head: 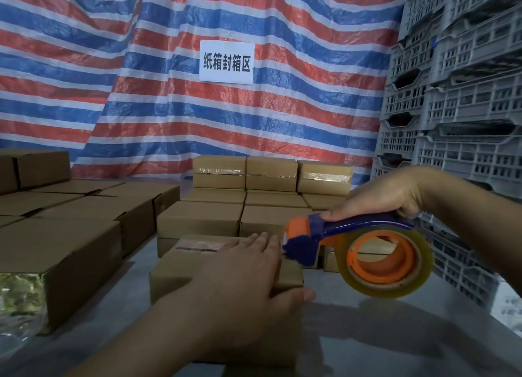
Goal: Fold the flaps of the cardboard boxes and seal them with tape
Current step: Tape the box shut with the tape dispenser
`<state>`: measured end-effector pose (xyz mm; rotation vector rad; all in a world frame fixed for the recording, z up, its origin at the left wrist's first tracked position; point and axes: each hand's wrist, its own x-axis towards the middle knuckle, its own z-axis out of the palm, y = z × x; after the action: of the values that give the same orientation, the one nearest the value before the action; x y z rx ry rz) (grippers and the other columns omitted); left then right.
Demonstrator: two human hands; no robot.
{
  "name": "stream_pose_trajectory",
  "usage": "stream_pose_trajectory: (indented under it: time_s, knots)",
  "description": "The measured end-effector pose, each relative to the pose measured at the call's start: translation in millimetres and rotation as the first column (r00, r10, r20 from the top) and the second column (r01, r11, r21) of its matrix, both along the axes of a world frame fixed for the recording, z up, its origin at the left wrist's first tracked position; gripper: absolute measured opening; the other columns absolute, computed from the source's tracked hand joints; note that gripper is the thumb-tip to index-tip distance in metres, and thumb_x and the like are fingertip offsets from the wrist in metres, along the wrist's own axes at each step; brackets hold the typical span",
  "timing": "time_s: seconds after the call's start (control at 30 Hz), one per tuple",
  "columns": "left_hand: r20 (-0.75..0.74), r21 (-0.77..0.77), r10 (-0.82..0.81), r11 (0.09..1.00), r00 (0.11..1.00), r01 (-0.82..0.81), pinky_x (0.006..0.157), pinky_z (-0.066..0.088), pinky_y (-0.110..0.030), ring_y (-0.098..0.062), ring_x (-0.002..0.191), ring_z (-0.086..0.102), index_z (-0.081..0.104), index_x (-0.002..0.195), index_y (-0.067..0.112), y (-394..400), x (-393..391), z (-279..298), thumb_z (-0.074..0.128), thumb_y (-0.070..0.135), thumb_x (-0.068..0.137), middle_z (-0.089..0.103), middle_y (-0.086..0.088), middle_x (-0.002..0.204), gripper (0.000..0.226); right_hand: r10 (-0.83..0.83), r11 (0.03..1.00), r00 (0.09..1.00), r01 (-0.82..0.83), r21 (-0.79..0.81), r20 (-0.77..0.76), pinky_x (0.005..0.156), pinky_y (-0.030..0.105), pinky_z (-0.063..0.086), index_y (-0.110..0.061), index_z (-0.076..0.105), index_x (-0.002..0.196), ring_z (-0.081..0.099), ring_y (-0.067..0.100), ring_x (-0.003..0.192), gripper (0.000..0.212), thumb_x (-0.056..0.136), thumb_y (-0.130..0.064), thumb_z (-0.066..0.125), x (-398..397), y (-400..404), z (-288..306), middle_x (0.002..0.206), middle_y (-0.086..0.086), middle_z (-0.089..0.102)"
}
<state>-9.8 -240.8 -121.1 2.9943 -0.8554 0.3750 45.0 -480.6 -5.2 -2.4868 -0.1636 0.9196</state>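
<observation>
Striped tarp [254,116] behind; grey table [381,334] with closed, taped box [180,266]. Left hand [243,286] flat on box; right hand [387,195] gripping dispenser [353,243] at box's right edge. Bare table right of box.

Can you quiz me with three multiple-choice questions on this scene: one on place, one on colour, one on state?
1. Where is the left hand?
A. flat on the cardboard box
B. on the crates
C. on the sign

2. What colour is the tape dispenser handle?
A. green
B. blue
C. white

3. What is the right hand doing?
A. hanging idle
B. pressing a flap
C. gripping the dispenser

Answers: 1 A, straight fingers lie on the box top. 2 B, blue handle, orange hub. 3 C, fingers curl round the handle.
</observation>
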Motion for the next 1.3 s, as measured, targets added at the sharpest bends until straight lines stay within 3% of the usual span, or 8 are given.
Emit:
stream_pose_trajectory:
  time_s: [0.2,0.37,0.63,0.73,0.77,0.97,1.1,1.3]
  knots:
    - [0.012,-0.010,-0.071,0.997,0.997,0.071,0.104,-0.003,-0.027,-0.012,0.149,0.005,-0.012,0.147,0.051,4.1,-6.0,1.8,0.017,0.078,0.085,0.005,0.003,0.164,0.073,-0.049,0.998,0.999,0.049,-0.033,-0.004,0.061,0.029,0.047,-0.007,0.069,0.106,0.055,0.019,0.063,0.078,0.062,-0.071,0.080,-9.2,-41.1,25.6,0.078,0.007,0.061]
    - [0.014,0.009,-0.082,0.997,0.997,0.082,0.103,-0.004,-0.026,-0.010,0.149,0.003,-0.006,0.146,0.054,1.7,-7.5,5.3,0.012,0.078,0.081,0.003,0.004,0.164,0.072,-0.016,0.948,0.999,0.028,-0.316,0.040,0.062,0.024,0.054,-0.012,0.068,0.102,0.066,0.013,0.065,0.079,0.059,-0.078,0.073,-19.9,-22.5,17.2,0.076,-0.001,0.070]
    - [0.027,0.043,-0.062,0.997,0.998,0.061,0.108,0.001,-0.026,-0.014,0.149,0.007,-0.003,0.147,0.053,0.6,-6.4,5.3,0.011,0.077,0.082,0.007,0.002,0.164,0.071,0.108,0.721,0.971,0.071,-0.690,0.213,0.061,0.027,0.059,-0.021,0.069,0.095,0.072,0.014,0.063,0.065,0.072,-0.082,0.062,-22.8,26.2,9.8,0.072,-0.003,0.074]
    - [0.028,0.043,-0.052,0.998,0.998,0.051,0.106,0.000,-0.025,-0.013,0.149,0.006,-0.005,0.147,0.053,2.6,-11.4,6.5,0.002,0.078,0.071,0.005,0.004,0.164,0.081,0.224,0.458,0.966,0.013,-0.889,0.129,0.054,0.027,0.051,-0.026,0.064,0.089,0.061,0.012,0.064,0.051,0.076,-0.075,0.063,-25.0,29.7,-14.8,0.079,-0.006,0.064]
    - [0.024,0.047,-0.050,0.998,0.998,0.049,0.105,-0.001,-0.025,-0.013,0.149,0.005,-0.006,0.147,0.053,2.4,-12.5,6.4,0.002,0.078,0.069,0.004,0.004,0.164,0.082,0.220,0.449,0.966,0.025,-0.893,0.138,0.053,0.026,0.046,-0.027,0.062,0.089,0.057,0.011,0.066,0.049,0.078,-0.075,0.062,-25.3,23.3,-25.8,0.081,-0.006,0.059]
    - [0.028,0.040,-0.043,0.998,0.999,0.041,0.113,0.002,-0.032,-0.015,0.150,0.005,-0.004,0.148,0.052,1.2,-10.7,4.3,0.005,0.077,0.075,0.004,0.002,0.164,0.078,0.128,0.736,0.815,0.305,-0.605,0.565,0.062,0.025,0.045,-0.022,0.064,0.095,0.059,0.011,0.076,0.055,0.084,-0.075,0.054,-44.2,-10.7,-83.6,0.088,-0.004,0.063]
    - [0.043,0.027,-0.053,0.998,0.998,0.052,0.104,-0.003,-0.029,-0.015,0.150,0.006,-0.004,0.147,0.053,2.7,-10.4,2.4,0.003,0.078,0.074,0.005,0.002,0.164,0.078,0.040,0.789,0.680,0.428,-0.441,0.732,0.054,0.024,0.038,-0.028,0.053,0.078,0.054,0.008,0.067,0.048,0.084,-0.075,0.051,-56.4,-7.7,-132.1,0.077,-0.008,0.057]
    - [0.076,0.006,-0.040,0.999,0.996,0.040,0.111,0.002,-0.032,-0.018,0.150,0.008,-0.002,0.148,0.051,2.8,-10.2,-2.8,0.015,0.076,0.088,0.008,0.000,0.164,0.068,-0.021,0.796,0.671,0.460,-0.393,0.741,0.050,0.024,0.033,-0.029,0.047,0.073,0.049,0.005,0.062,0.061,0.078,-0.089,0.036,-76.1,5.8,-147.4,0.070,-0.011,0.050]
